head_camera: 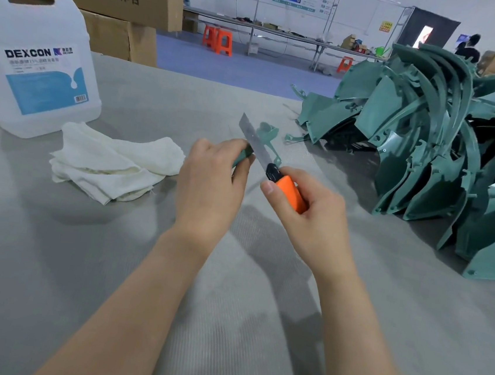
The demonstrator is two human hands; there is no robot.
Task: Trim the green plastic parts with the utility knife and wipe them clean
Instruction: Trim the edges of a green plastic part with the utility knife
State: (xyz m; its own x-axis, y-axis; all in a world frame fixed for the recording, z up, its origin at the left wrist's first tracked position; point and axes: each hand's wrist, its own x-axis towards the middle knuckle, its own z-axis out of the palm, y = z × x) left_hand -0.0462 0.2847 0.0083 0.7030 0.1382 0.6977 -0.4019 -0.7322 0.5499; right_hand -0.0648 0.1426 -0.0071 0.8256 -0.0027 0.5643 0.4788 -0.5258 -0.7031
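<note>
Evidently to steady the cut above the desk (pixel 111 249), the left hand (pixel 213 177) pinches a small green part (pixel 265 134) while the right hand (pixel 307 215) grips the utility knife (pixel 288 191), blade laid against it.

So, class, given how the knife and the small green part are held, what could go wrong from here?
1. The utility knife has its blade extended far, beside the left hand gripping the small green part; a slip could cut the fingers.
2. The part is held in the air, unsupported, so it may flex and the cut wander.
</note>
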